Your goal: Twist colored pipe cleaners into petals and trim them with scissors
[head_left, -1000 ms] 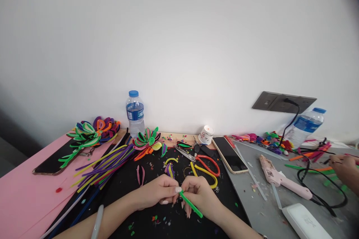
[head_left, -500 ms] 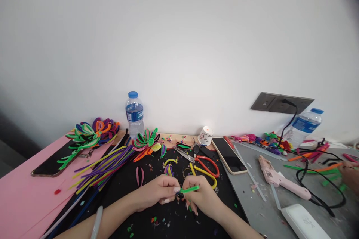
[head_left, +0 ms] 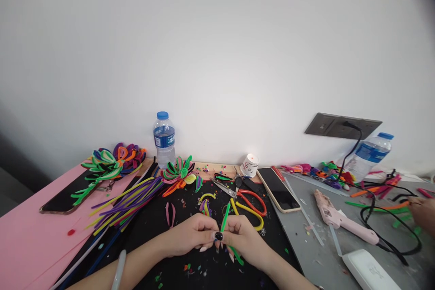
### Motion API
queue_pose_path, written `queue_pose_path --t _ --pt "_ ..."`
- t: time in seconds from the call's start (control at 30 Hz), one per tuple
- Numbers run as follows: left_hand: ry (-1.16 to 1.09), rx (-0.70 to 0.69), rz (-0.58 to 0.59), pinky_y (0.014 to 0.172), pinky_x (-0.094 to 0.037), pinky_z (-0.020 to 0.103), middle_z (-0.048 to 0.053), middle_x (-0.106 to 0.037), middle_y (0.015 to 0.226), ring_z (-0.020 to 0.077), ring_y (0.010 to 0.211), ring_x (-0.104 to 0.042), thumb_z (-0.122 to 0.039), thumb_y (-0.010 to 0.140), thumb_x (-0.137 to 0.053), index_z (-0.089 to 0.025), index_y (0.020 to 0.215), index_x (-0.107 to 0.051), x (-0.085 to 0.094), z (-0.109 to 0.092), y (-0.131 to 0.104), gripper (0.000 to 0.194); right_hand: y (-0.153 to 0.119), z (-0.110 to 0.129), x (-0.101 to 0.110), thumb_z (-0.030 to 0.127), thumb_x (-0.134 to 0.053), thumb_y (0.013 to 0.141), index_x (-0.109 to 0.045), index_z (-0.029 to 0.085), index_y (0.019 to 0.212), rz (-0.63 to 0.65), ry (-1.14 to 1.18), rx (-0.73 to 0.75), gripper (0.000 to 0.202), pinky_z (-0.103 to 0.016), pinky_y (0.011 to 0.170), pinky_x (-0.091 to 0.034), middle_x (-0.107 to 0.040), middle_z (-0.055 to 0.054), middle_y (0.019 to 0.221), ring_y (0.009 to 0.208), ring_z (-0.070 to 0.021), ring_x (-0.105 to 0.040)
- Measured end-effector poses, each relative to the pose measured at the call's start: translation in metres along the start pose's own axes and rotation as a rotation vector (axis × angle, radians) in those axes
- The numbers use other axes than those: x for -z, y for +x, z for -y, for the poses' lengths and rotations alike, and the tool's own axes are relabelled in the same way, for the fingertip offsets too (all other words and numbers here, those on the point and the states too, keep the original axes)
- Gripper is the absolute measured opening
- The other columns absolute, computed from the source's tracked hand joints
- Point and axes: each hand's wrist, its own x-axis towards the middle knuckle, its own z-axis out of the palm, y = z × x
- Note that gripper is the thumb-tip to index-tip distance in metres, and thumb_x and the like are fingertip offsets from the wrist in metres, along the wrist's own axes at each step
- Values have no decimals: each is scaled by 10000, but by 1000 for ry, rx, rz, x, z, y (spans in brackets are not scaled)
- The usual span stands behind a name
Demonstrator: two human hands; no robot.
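Observation:
My left hand (head_left: 200,234) and my right hand (head_left: 240,236) meet thumb to thumb over the black mat. Between their fingers is a green pipe cleaner (head_left: 225,218); one end points up and the other comes out below my right hand. Its middle is hidden by the fingertips. Both hands are closed on it. Just beyond them lie scissors (head_left: 251,201) with red and yellow handles. Curled pipe cleaner pieces (head_left: 205,206) and a pink loop (head_left: 170,214) rest on the mat.
Left are a pipe cleaner bundle (head_left: 125,201), pipe cleaner flowers (head_left: 183,171) and a water bottle (head_left: 165,140). Right are a phone (head_left: 279,189), a pink glue gun (head_left: 343,222) with its cord, a white box (head_left: 372,272) and another person's hand (head_left: 423,213). A paper cup (head_left: 249,166) stands by the wall.
The green pipe cleaner has swung from pointing right to pointing upward, and its lower end shows more below my right hand. Both hands stay together in nearly the same place.

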Motion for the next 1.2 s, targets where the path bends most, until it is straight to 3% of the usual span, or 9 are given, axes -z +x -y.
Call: queue_pose_path --t 0.1,0.27,0.37,0.47,0.53,0.73,0.93,1.07,1.2 --pt "3 -2 2 429 -155 215 -63 -397 469 57 415 -256 -411 797 -500 -120 701 -564 -1 0 0 313 -1 1 -4 359 -628 685 -527 124 564 -5 121 -48 282 -140 278 -183 -480 60 396 268 -22 -344" --pt "-36 -15 0 424 -134 218 -63 -410 477 54 412 -242 -390 803 -498 -123 707 -551 -2 3 4 289 -1 -2 -9 269 -611 663 -505 126 539 -95 297 -132 217 -147 291 -184 -539 35 452 266 -15 -350" --pt "-75 -2 -10 425 -143 213 -67 -408 473 54 413 -251 -390 789 -517 -117 756 -562 -3 2 4 279 1 -6 -9 330 -565 723 -510 124 540 -116 292 -118 280 -153 295 -166 -487 48 387 251 -20 -330" --pt "-131 33 -54 431 -141 210 -74 -391 458 50 413 -241 -412 771 -534 -117 724 -549 -3 -1 3 299 3 -8 -7 434 -480 793 -499 133 577 -143 223 -34 371 -153 283 -156 -470 49 382 255 -22 -296" --pt "-169 41 -81 431 -126 212 -76 -378 452 47 411 -222 -422 764 -540 -118 697 -537 -3 -3 2 312 4 -7 -5 438 -461 810 -490 148 663 -179 169 46 326 -151 278 -174 -498 49 439 271 -27 -294" --pt "-321 20 -97 425 -92 221 -80 -335 447 43 408 -163 -387 753 -571 -119 671 -522 1 -3 2 285 1 2 5 178 -573 735 -541 187 853 -373 -150 337 123 -175 440 -365 -558 11 710 513 -80 -470" --pt "-340 35 -64 426 -89 227 -78 -339 430 41 395 -166 -378 749 -580 -115 659 -531 2 -2 2 282 -4 3 9 98 -550 741 -614 230 972 -266 -573 552 274 -230 575 -450 -631 -42 878 666 -141 -563" --pt "-295 34 -53 424 -107 231 -69 -364 427 41 385 -200 -381 749 -574 -107 653 -544 2 -3 1 293 -6 3 8 105 -511 786 -612 233 1009 -183 -663 642 277 -278 738 -466 -653 -57 904 806 -173 -590" --pt "-278 58 -35 421 -110 224 -72 -368 425 40 382 -191 -406 732 -588 -113 641 -535 3 -4 1 312 -6 3 9 139 -502 810 -621 233 984 -155 -670 651 230 -277 751 -466 -656 -61 888 831 -172 -592"
